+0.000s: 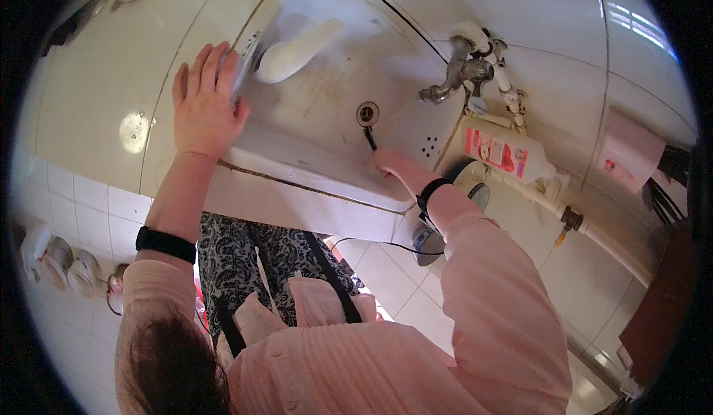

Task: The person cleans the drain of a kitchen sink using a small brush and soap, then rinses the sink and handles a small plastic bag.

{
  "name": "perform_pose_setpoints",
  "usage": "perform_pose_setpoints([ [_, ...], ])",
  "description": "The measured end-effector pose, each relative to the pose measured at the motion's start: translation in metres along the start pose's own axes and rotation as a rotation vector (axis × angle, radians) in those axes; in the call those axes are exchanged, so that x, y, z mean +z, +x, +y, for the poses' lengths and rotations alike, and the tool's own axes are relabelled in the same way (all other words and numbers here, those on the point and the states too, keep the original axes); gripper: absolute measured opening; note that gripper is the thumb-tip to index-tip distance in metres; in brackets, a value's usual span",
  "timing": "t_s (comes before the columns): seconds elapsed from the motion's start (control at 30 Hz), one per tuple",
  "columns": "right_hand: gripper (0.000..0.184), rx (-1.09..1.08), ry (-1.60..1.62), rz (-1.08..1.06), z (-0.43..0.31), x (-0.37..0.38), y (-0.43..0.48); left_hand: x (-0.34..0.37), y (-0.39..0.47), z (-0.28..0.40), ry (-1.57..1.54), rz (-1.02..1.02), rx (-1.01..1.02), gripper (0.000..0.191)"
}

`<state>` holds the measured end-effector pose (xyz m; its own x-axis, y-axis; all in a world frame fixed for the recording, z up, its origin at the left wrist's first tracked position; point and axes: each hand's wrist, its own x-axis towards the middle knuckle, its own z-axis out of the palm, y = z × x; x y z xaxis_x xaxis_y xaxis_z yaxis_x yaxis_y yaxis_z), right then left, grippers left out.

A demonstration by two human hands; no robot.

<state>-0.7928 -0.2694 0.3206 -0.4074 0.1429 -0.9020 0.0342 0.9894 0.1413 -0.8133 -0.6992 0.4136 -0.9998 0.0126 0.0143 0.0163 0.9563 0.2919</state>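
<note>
A white ceramic sink (312,131) lies before me, set in a tiled counter. My left hand (209,100) is laid flat on its left rim and the counter tiles, fingers a little apart. Low inside the basin, my right hand (391,161) grips a thin black tool (369,137), most of it hidden by the fingers. Its visible end reaches the round metal drain (367,114). A long white object (298,53), wide at one end and narrow at the other, lies in the upper part of the basin; its kind is unclear.
A metal tap (454,81) juts over the basin's right side. Beside it lies a plastic bottle (501,150) with a red label, near a white pipe (557,206). Basins (429,242) stand below on the right. A pink container (632,150) is by the wall. Shoes (58,262) are at far left.
</note>
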Motion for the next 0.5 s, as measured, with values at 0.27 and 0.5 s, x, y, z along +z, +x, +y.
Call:
perform_pose_setpoints([
  [0.27, 0.016, 0.037, 0.196, 0.1, 0.004, 0.029, 0.025, 0.0, -0.004, -0.006, 0.04, 0.028, -0.005, 0.069],
  [0.5, 0.023, 0.208, 0.428, 0.077, -0.001, 0.036, 0.074, -0.003, -0.006, -0.006, 0.043, -0.032, -0.02, 0.074],
])
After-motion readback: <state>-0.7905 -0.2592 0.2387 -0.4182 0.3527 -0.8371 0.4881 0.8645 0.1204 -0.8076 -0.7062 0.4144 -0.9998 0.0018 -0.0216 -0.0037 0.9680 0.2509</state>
